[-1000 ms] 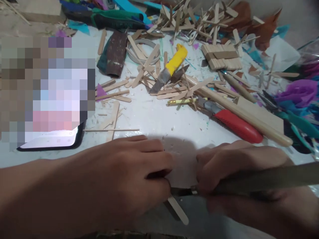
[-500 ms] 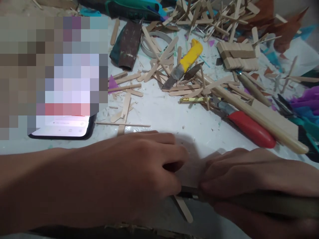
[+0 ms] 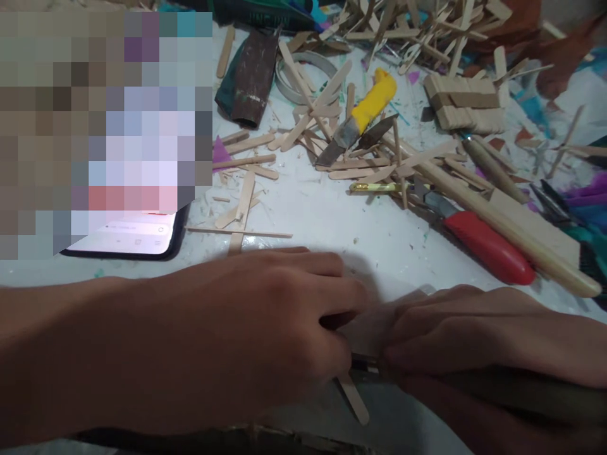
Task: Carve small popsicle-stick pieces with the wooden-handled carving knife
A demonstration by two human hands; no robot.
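My left hand [image 3: 289, 322] lies low over the table with its fingers curled and pressed down; whatever is under its fingertips is hidden. Close by on the right, my right hand [image 3: 474, 328] is closed around a dark olive, handle-like thing [image 3: 526, 395], mostly covered and too dim to name. A thin dark strip [image 3: 364, 365] shows in the gap between the two hands. Below that gap, a wooden craft stick [image 3: 355, 401] pokes out at a slant from beneath my left hand.
A phone [image 3: 175, 237] lies at the left, partly blurred out. Beyond the hands are a yellow-handled knife [image 3: 363, 114], a red-handled tool [image 3: 490, 246], a long wooden rod [image 3: 474, 205], a tape ring [image 3: 279, 82], a bundle of craft sticks [image 3: 462, 104] and scattered loose sticks [image 3: 244, 199].
The view has shifted slightly, so the table items appear a little further right. Both hands keep nearly the same pose, and the gap between them looks slightly narrower.
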